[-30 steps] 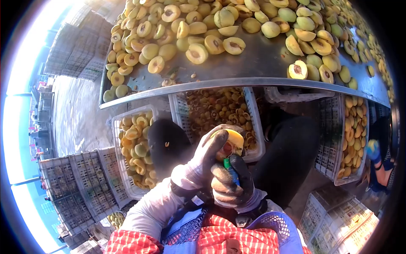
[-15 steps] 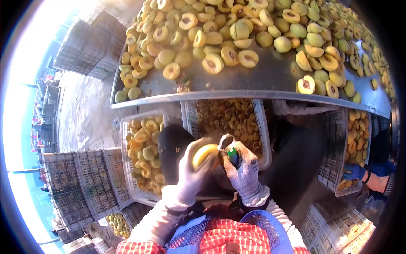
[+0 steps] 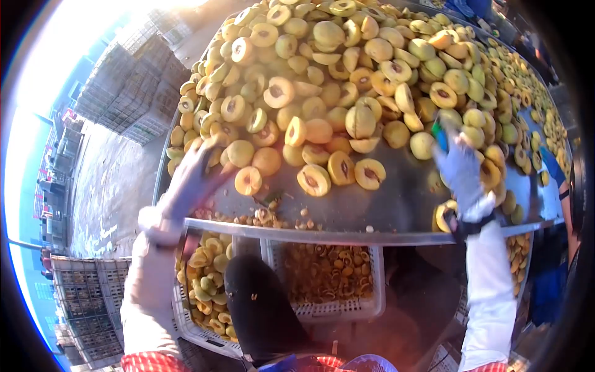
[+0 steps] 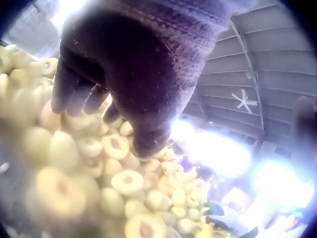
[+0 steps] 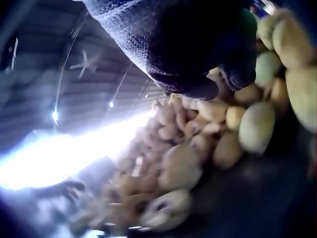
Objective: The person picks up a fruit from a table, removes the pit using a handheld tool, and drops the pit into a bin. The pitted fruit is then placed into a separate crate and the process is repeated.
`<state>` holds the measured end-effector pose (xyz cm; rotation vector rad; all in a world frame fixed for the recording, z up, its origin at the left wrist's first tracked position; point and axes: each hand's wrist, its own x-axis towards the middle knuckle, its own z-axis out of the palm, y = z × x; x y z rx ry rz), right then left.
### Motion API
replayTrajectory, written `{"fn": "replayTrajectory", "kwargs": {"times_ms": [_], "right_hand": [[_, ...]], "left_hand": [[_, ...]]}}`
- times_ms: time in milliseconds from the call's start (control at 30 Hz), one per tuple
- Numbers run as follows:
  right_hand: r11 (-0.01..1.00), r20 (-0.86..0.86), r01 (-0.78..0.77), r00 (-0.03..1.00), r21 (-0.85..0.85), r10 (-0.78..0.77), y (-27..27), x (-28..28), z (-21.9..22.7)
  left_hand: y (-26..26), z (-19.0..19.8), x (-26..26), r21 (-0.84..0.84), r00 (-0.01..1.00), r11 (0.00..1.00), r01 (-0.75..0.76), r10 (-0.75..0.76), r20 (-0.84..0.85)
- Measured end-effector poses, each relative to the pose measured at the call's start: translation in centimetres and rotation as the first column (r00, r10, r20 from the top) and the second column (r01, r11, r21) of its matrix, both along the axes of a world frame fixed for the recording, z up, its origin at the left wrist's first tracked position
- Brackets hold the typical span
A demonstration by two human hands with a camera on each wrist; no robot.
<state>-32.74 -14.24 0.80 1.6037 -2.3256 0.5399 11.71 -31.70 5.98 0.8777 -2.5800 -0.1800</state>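
Halved yellow-green fruit (image 3: 314, 180) with brown centres lies heaped on the metal table (image 3: 396, 208). My gloved left hand (image 3: 192, 180) is over the heap's left edge, blurred; in the left wrist view this hand (image 4: 124, 69) reaches down with its fingers apart and nothing seen in them. On the right, my gloved right hand (image 3: 460, 170) grips a green tool (image 3: 439, 134) among the fruit; its working end is hidden. The right wrist view shows the dark glove (image 5: 198, 49) curled just above the fruit (image 5: 257, 128).
Under the table stand a white crate (image 3: 353, 308) of small brown-yellow pieces and a crate (image 3: 214, 340) of fruit halves at the left. Stacked crates (image 3: 133, 87) rise beyond. Another person's arm (image 3: 563, 186) is at the far right.
Both hands have moved apart and forward from above the lap to the heap. The fruit has left my left hand; the green tool stays in my right. The head view has shifted towards the table.
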Motion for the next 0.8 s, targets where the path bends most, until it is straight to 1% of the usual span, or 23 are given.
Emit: {"fn": "replayTrajectory", "kwargs": {"times_ms": [33,67,100,133,167,200,233,267,300,333,400,467,500,533,567,600,667,700,767,800], "right_hand": [[0.998,-0.008,0.066,0.998,-0.026,-0.066,-3.1,-2.1,0.2],[0.990,-0.012,0.134,0.991,-0.048,-0.135,-5.8,-3.9,0.1],[0.987,-0.018,0.160,0.987,-0.026,-0.161,-8.5,-6.5,-0.8],[0.983,-0.026,0.182,0.983,-0.007,-0.182,-11.0,-8.1,-1.7],[0.988,-0.050,0.150,0.988,0.022,-0.148,-12.6,-7.5,-1.4],[0.992,-0.069,0.114,0.992,0.057,-0.110,-14.2,-6.7,-1.3],[0.987,0.083,0.105,0.990,0.123,-0.115,-16.5,-7.1,-2.3],[0.986,0.153,0.121,0.979,0.115,-0.138,-18.5,-8.4,-4.4],[0.996,0.172,0.085,0.981,0.021,-0.088,-18.6,-10.0,-6.7],[0.996,0.187,0.039,0.982,-0.084,-0.023,-19.0,-11.1,-8.3],[0.994,0.329,-0.102,0.938,-0.049,0.112,-19.1,-11.1,-7.8],[0.979,0.414,-0.200,0.890,-0.024,0.192,-18.9,-10.3,-8.0],[0.971,0.426,-0.239,0.881,0.020,0.208,-18.8,-9.5,-8.5],[0.959,0.433,-0.276,0.873,0.060,0.224,-18.9,-8.2,-9.3],[0.962,0.308,-0.269,0.913,-0.039,0.268,-18.3,-5.7,-11.0],[0.985,0.373,-0.171,0.913,-0.017,0.165,-17.6,-2.9,-11.2],[0.964,0.448,-0.242,0.878,0.110,0.169,-16.2,0.6,-9.2],[0.944,0.439,-0.296,0.875,0.148,0.205,-15.2,1.4,-8.2],[0.899,0.422,-0.384,0.866,0.212,0.270,-12.3,2.4,-5.7],[0.847,0.449,-0.504,0.804,0.167,0.390,-10.3,2.5,-4.3]], "left_hand": [[-4.1,-0.1,-2.2,-0.090,1.000,0.996,0.018,-0.018,0.007],[-9.2,-1.5,-3.2,-0.225,0.997,0.972,-0.067,0.074,0.025],[-13.8,-2.3,-4.8,-0.273,0.995,0.956,-0.103,0.097,-0.034],[-17.2,-2.6,-5.9,-0.207,0.983,0.961,-0.185,0.183,-0.028],[-21.6,-4.5,-6.1,-0.207,0.908,0.894,-0.398,0.416,0.048],[-24.3,-5.7,-6.2,0.002,0.861,0.863,-0.506,0.505,0.069],[-27.3,-7.4,-5.9,0.096,0.865,0.860,-0.501,0.499,0.043],[-26.0,-7.1,-7.4,-0.047,0.809,0.816,-0.576,0.577,0.112],[-25.7,-7.3,-8.2,-0.021,0.817,0.819,-0.573,0.573,0.057],[-27.6,-8.4,-7.1,-0.106,0.865,0.862,-0.495,0.501,0.028],[-26.5,-8.1,-6.6,-0.011,0.888,0.888,-0.459,0.459,-0.023],[-26.2,-7.5,-6.7,0.013,0.909,0.910,-0.413,0.412,0.065],[-27.1,-9.5,-6.3,0.128,0.940,0.932,-0.338,0.341,-0.002],[-28.0,-11.5,-5.6,0.362,0.958,0.896,-0.259,0.286,-0.022],[-24.8,-10.7,-6.3,0.334,0.953,0.898,-0.286,0.302,0.005],[-20.4,-9.9,-7.4,0.305,0.948,0.900,-0.310,0.316,0.032],[-16.2,-9.7,-7.3,0.374,0.972,0.897,-0.236,0.223,0.079],[-13.6,-8.3,-7.4,0.342,0.967,0.914,-0.217,0.155,0.200],[-10.7,-6.5,-6.9,0.400,0.951,0.902,-0.164,0.038,0.306],[-9.2,-5.9,-6.6,0.333,0.933,0.940,-0.079,-0.048,0.357]]}}
